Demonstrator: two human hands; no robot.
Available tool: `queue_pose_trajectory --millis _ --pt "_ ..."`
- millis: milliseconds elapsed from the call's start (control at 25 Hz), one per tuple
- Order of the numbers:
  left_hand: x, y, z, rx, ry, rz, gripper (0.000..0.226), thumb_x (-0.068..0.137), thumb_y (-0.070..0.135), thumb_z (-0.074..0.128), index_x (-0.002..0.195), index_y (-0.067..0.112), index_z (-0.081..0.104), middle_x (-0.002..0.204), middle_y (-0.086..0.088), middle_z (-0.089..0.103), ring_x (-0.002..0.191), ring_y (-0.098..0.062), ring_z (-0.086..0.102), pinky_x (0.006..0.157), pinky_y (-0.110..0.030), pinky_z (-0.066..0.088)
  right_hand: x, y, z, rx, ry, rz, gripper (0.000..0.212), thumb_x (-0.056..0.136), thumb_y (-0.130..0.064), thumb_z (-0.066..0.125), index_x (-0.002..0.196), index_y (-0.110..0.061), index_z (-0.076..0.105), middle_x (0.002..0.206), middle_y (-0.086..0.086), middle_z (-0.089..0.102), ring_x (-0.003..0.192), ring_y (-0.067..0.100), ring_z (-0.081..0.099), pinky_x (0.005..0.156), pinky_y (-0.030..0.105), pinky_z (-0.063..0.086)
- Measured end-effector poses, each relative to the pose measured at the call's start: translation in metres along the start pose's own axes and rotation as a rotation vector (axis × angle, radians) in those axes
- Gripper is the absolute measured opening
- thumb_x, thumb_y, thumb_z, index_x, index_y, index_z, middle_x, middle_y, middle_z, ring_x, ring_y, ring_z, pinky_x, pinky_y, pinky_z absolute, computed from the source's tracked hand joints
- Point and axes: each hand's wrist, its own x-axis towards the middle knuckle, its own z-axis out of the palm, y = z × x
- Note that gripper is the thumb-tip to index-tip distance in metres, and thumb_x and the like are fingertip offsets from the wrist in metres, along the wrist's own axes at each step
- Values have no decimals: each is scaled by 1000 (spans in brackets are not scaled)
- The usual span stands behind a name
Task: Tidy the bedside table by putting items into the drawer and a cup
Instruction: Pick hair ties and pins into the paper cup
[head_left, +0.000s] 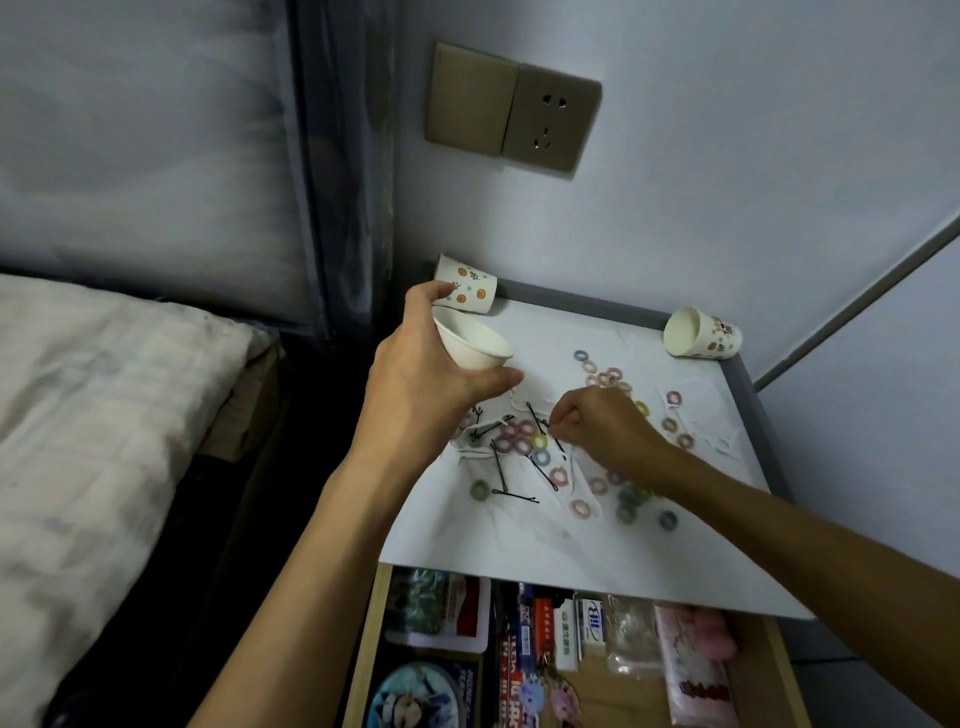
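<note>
**Bedside table (737, 374), white-topped and grey-rimmed: loose pins may stray**

Left hand (415, 384) grips a plain white paper cup (475, 345) and holds it tilted above the table's far left part, thumb under the base. Held at that slant, the cup could tip out anything already inside. I cannot see whether it holds anything yet.

Just behind the held cup, a paper cup printed with orange dots (467, 286) lies on its side against the rim. A nudge from the knuckles would likely roll it off the table's left edge.

Right of and nearer than the held cup, thin black metal hairpins (514, 499) lie crossed among small pastel fabric hair rings (558, 475). Right hand (597, 426) has its fingers curled and pinches what looks like one black hairpin (535, 415). The pin is too thin for me to be sure of the hold. A weak pinch could drop it short of the cup, and a pin snagged in a ring could drag that ring along.

Further right of the held cup, a third printed paper cup (698, 332) lies on its side near the far right corner and is free to roll.

Nearest the person, below the held cup, the open light wooden drawer (363, 623) is already crowded. A dropped pin could vanish among its packets.
</note>
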Motion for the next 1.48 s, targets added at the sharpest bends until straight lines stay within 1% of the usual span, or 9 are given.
queue_pose_trajectory --millis 160,320,560,800,960,1080,1240,1360,1480 --pt "-3 2 0 -9 -2 5 86 61 34 91 133 31 43 114 7 58 94 -10 57 70 -13 47 -1 -2 11 -38 9 111 19 88 -25 68 80 -10 76 76 5 74 69 17 68 69 33 56" --pt "-3 3 -3 -11 14 14 87 61 34 91 134 29 44 115 6 58 97 -12 57 74 -18 47 3 -2 15 -105 -36 167 26 91 -22 62 82 1 72 77 14 73 65 19 67 59 29 48" --pt "-3 4 -6 -18 10 3 87 62 34 90 135 30 43 117 6 58 96 -11 57 71 -12 46 4 -1 12 -115 5 223 17 88 -27 69 79 -14 74 76 2 73 73 18 69 73 32 57" --pt "-6 6 -3 -8 15 0 87 61 35 90 135 30 43 117 5 59 98 -13 58 81 -30 54 4 -5 16 -303 22 171 13 89 -26 66 94 -16 72 90 6 72 83 26 67 74 36 56" --pt "-6 6 -4 -3 18 2 87 61 35 90 134 29 43 114 6 58 98 -15 59 82 -32 54 3 -2 14 -203 -39 164 9 88 -20 66 89 -17 75 90 5 74 83 24 69 76 37 57" --pt "-6 6 -4 -3 21 -2 87 61 35 90 134 30 44 112 6 58 98 -15 60 83 -36 55 1 3 9 -151 -61 159 13 88 -11 62 82 -7 74 84 8 74 80 22 70 72 35 56" --pt "-5 6 -4 -8 23 -5 86 61 34 91 133 30 44 113 5 58 97 -14 59 83 -35 55 0 5 -3 -116 -27 175 14 90 -17 63 85 -6 71 86 11 73 79 23 67 70 32 50" --pt "-5 6 -3 -7 21 -4 87 61 35 90 134 30 44 116 4 58 99 -15 59 84 -35 55 -1 4 -4 -133 -45 141 14 88 -18 67 87 -6 74 83 13 73 78 23 70 74 32 54" --pt "-4 6 -2 -5 20 -7 87 61 35 90 135 30 44 116 5 58 98 -13 58 83 -31 54 -5 3 2 -210 -40 106 18 85 -9 61 72 -8 72 68 10 70 64 20 67 66 33 57"
